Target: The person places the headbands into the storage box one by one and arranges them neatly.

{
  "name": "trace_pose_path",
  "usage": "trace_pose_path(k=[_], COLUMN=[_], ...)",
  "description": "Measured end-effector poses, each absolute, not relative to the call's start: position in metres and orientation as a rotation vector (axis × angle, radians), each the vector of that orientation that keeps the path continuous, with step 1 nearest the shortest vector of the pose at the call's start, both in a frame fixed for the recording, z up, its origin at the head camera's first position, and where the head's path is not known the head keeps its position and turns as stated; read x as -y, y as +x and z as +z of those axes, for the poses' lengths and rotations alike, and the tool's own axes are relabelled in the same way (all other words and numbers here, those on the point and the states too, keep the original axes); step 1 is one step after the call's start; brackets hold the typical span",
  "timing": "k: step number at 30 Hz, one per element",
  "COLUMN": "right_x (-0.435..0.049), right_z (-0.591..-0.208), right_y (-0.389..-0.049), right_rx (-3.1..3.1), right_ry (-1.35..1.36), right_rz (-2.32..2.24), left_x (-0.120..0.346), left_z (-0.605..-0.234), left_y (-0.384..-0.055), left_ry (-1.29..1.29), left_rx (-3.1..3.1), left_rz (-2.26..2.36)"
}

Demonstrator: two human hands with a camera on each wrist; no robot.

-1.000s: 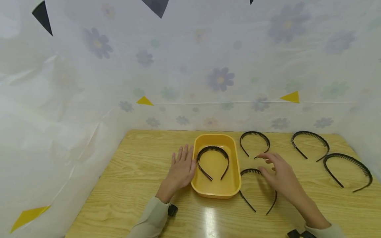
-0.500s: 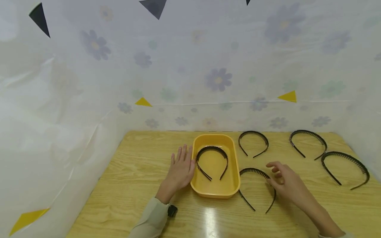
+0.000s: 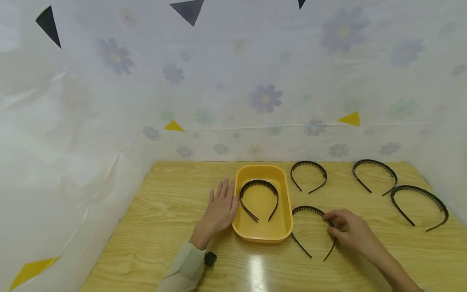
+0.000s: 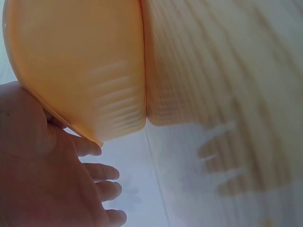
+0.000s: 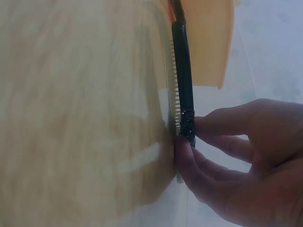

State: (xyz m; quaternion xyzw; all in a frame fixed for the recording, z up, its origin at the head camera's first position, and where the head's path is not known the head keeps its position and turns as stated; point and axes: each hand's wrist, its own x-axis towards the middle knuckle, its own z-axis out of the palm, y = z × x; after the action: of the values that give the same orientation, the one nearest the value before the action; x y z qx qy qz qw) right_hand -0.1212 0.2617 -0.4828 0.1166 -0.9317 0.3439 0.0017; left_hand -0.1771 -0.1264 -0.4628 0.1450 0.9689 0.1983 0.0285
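Note:
My right hand (image 3: 348,229) pinches the right side of a black toothed headband (image 3: 308,209) lying just right of the yellow tray. In the right wrist view, thumb and fingers close on the headband (image 5: 183,71) near a glittery patch. My left hand (image 3: 218,209) rests with straight fingers against the left side of the yellow tray (image 3: 262,238). The left wrist view has the fingers along the rim of the tray (image 4: 94,71). Inside the tray lies a black headband (image 3: 260,182), with its doubled left end suggesting more than one stacked.
Behind the pinched one lies another black headband (image 3: 309,163). Toward the table's right side are two more, a rear headband (image 3: 375,162) and a front headband (image 3: 419,188), close together. A flowered sheet (image 3: 219,93) hangs behind the wooden table (image 3: 164,202).
My right hand has moved down from near the rear headband to the front one and now pinches its right side. The left hand stays at the tray.

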Motion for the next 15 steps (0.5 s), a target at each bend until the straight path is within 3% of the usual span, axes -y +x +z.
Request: trace_pose_path(k=[15], right_x=[-0.2615], right_z=[-0.4799], right_y=[-0.1248], right_rx=[2.902], right_ry=[0.33], right_rz=[1.022], left_x=[0.1264], left_z=[-0.4626], left_y=[-0.1768], left_ry=[0.456], left_rx=[-3.0], left_rz=[0.591])
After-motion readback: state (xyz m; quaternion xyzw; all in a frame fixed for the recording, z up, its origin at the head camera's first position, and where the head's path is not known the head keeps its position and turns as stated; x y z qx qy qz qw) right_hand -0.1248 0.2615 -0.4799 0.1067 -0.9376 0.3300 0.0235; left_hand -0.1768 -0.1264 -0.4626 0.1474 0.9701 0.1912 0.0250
